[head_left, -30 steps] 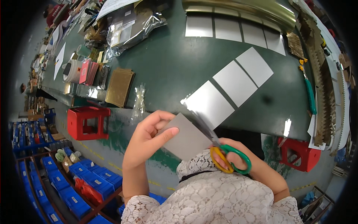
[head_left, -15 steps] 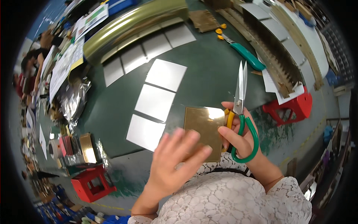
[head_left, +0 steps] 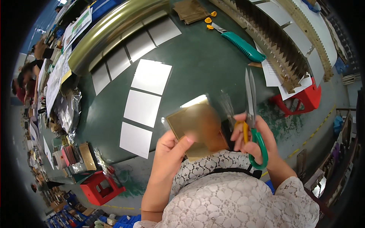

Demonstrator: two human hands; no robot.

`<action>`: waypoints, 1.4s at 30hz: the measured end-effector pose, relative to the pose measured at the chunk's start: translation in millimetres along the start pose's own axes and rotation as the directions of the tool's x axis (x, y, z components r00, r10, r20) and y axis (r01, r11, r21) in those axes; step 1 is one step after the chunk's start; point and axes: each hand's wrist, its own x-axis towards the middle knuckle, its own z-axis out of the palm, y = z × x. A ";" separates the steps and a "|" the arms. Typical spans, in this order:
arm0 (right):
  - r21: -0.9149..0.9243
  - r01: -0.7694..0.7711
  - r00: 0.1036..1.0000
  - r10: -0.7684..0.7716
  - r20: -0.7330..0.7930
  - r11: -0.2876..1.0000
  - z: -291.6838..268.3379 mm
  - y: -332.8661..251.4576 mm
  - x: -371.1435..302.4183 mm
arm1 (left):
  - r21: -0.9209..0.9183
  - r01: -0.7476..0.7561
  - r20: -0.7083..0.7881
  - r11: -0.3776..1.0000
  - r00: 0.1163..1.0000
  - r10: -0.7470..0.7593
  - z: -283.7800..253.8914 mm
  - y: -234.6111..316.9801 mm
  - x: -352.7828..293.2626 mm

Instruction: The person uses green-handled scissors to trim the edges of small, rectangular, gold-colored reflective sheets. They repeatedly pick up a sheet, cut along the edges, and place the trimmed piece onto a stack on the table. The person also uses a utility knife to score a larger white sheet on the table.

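A glossy gold-brown rectangular sheet (head_left: 176, 123) is gripped at its left edge by my left hand (head_left: 169, 152), the thumb lying on its face. Its surface mirrors a blurred reflection. To its right, my right hand (head_left: 258, 140) holds scissors (head_left: 251, 95) with one green and one yellow handle loop. The blades point away from me, closed or nearly so. A thin clear strip (head_left: 227, 104) shows between the sheet and the scissors. Left of the sheet, three white square cards (head_left: 142, 108) lie in a column on the green table (head_left: 194, 64).
A large gold film roll (head_left: 114, 32) lies at the back left, with more pale squares beside it. A green utility knife (head_left: 243, 45) rests near small yellow caps (head_left: 208, 20). Toothed metal strips (head_left: 266, 41) run along the right. Red stools (head_left: 100, 188) stand on the floor at both sides.
My left hand has taken hold of the gold sheet, which has moved left and tilted. My right hand, still with the scissors, has let go of the sheet and shifted slightly right.
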 end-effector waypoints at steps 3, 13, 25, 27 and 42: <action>-0.037 -0.141 0.986 0.143 0.080 0.989 -20.7 7.5 -19.0 | 0.079 -0.105 -0.153 0.991 0.981 0.116 4.3 -5.9 10.6; -0.200 -0.206 0.958 0.239 0.158 0.958 -31.7 33.2 -37.9 | 0.096 -0.142 -0.219 0.985 0.962 0.160 25.9 -15.1 19.3; -0.167 -0.221 0.954 0.249 0.169 0.961 -26.0 30.6 -36.2 | 0.126 -0.113 -0.158 0.985 0.978 0.133 17.1 -19.7 12.6; -0.169 -0.223 0.953 0.251 0.168 0.960 -25.2 30.7 -36.2 | 0.130 -0.115 -0.156 0.985 0.978 0.135 17.2 -20.3 12.5; -0.235 -0.152 0.972 0.188 0.138 0.960 -27.3 37.2 -36.6 | 0.128 -0.135 -0.154 0.983 0.976 0.154 23.8 -22.3 14.2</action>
